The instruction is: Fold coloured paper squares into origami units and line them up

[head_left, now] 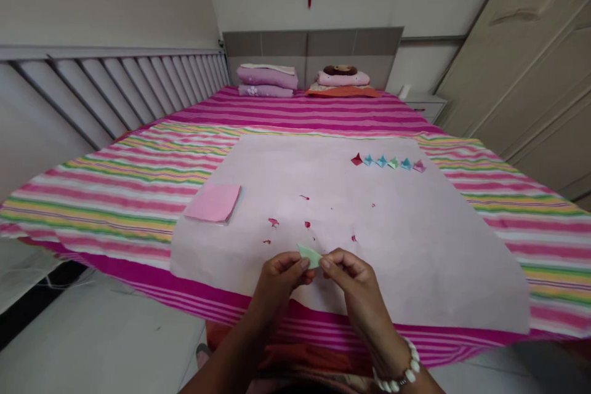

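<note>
A small folded piece of light green paper [310,256] is held between both hands, just above the near part of a large white sheet [415,258]. My left hand [285,272] pinches its left side between thumb and fingers. At its right corner, the thumb and forefinger of my right hand [349,272] are closed on it; a white beaded bracelet circles that wrist. One corner of the paper points up and to the left. Some of its lower edge is hidden behind the fingers.
A stack of pink square paper [215,202] lies left on the sheet. Several small folded paper pieces, including a red one [357,159], form a row at the far right. Red scraps [307,225] are scattered mid-sheet. Folded bedding [268,79] sits by the headboard; a railing [138,83] runs left.
</note>
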Demonstrator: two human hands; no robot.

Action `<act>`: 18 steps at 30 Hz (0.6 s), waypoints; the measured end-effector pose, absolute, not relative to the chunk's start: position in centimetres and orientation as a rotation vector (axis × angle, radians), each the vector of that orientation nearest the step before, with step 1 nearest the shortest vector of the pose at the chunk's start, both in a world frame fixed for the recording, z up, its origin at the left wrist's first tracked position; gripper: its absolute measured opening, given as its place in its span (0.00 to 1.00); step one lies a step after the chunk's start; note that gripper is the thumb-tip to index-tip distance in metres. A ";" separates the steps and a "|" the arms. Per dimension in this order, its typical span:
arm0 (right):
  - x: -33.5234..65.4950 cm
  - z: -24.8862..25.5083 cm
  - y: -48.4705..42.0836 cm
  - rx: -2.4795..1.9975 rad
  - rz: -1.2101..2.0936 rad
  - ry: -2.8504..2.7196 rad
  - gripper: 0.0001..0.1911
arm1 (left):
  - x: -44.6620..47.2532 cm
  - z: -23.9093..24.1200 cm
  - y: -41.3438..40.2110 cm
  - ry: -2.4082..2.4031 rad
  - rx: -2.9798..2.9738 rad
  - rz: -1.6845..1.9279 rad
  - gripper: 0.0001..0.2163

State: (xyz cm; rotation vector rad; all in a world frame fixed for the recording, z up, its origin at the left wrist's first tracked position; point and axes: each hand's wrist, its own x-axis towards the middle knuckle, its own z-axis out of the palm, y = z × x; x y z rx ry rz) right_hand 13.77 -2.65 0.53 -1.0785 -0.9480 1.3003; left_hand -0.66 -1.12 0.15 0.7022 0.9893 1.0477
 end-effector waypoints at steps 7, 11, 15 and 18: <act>14.0 0.9 -2.6 -0.989 1.594 -0.801 0.13 | -1.5 0.4 -0.7 0.947 0.809 0.939 0.13; 13.9 0.8 -2.5 -0.956 1.677 -0.761 0.11 | -1.4 0.5 -0.9 0.941 0.788 0.929 0.13; 13.8 0.8 -2.5 -0.932 1.662 -0.758 0.10 | -1.4 0.1 -0.8 0.924 0.772 0.961 0.12; 13.8 0.6 -2.4 -0.959 1.600 -0.841 0.09 | -1.3 -0.5 -0.5 0.951 0.825 1.028 0.11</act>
